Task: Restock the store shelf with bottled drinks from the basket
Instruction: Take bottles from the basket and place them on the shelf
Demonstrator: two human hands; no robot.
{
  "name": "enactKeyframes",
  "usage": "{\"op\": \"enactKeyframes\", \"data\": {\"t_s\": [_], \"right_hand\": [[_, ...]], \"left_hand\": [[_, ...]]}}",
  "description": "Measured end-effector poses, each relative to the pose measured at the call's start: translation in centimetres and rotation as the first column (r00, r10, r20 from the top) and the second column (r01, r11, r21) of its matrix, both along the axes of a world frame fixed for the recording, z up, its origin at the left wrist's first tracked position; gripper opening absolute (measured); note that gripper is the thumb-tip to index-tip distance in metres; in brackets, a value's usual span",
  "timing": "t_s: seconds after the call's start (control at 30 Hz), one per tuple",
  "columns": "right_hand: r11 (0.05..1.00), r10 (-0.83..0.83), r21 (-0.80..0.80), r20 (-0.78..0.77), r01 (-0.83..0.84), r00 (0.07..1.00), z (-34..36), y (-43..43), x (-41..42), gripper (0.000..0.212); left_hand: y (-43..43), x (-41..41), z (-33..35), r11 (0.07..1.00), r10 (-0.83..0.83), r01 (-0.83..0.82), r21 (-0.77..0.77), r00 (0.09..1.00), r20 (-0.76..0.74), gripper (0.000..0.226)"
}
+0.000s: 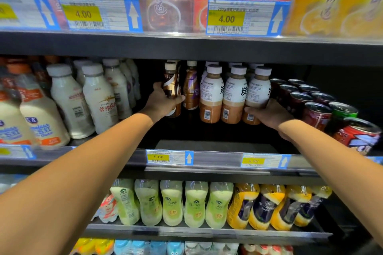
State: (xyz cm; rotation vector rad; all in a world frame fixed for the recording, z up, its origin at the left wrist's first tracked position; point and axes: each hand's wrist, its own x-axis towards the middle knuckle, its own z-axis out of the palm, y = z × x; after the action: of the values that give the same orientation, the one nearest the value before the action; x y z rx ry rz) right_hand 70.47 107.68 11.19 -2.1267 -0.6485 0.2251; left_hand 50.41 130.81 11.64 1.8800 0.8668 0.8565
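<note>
The middle shelf (215, 145) holds pale milk bottles (70, 99) at left and dark cans (317, 113) at right, with bare floor at front centre. The left hand (163, 104) is clamped around a brown coffee bottle (171, 86), upright, just beside a purple bottle (191, 90). The right hand (267, 114) grips the base of a white-labelled bottle (258, 89), the rightmost of three in the front row. A price tag (169, 157) sits on the rail below.
</note>
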Motion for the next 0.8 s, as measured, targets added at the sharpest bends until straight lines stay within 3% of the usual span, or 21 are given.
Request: {"op": "enactKeyframes", "data": {"t_s": [0.1,0.23,0.33,0.4,0.5,0.57,0.7,0.8], "right_hand": [[0.97,0.031,-0.242,0.145,0.005,0.989,1.0,-0.8,-2.1,0.051],[0.864,0.039,-0.482,0.344,0.142,0.938,2.4,-2.0,-4.2,0.047],[0.808,0.103,-0.568,0.398,0.157,0.911,2.8,-3.5,-6.1,0.037],[0.791,0.185,-0.58,0.53,0.195,0.828,3.0,-5.0,-7.9,0.028],[0.804,0.21,-0.493,0.757,0.331,0.619,3.4,-8.2,-10.6,0.033],[0.796,0.227,-0.465,0.823,0.388,0.52,3.2,-10.6,-11.7,0.039],[0.786,0.182,-0.403,0.875,0.469,0.448,1.6,-17.3,-13.3,0.034],[0.756,0.116,-0.399,0.862,0.52,0.493,0.2,-23.4,-14.6,0.031]], "left_hand": [[-1.6,-0.7,1.1,0.997,0.071,-0.068,0.021,0.974,-0.217,0.056],[-5.2,-1.8,2.6,0.993,0.1,-0.064,0.102,0.91,-0.401,0.039],[-8.7,-2.4,3.8,0.979,-0.02,0.13,0.159,0.832,-0.555,0.04],[-11.2,-2.7,4.1,0.931,-0.089,0.29,0.223,0.771,-0.63,0.036],[-15.4,-3.0,3.9,0.822,-0.103,0.396,0.41,0.811,-0.576,0.027],[-18.7,-3.1,3.8,0.736,-0.149,0.472,0.485,0.812,-0.564,0.024],[-25.3,-2.6,3.4,0.464,-0.228,0.636,0.616,0.758,-0.611,0.023],[-30.5,-1.3,2.4,0.229,-0.321,0.731,0.643,0.68,-0.659,0.023]]}}
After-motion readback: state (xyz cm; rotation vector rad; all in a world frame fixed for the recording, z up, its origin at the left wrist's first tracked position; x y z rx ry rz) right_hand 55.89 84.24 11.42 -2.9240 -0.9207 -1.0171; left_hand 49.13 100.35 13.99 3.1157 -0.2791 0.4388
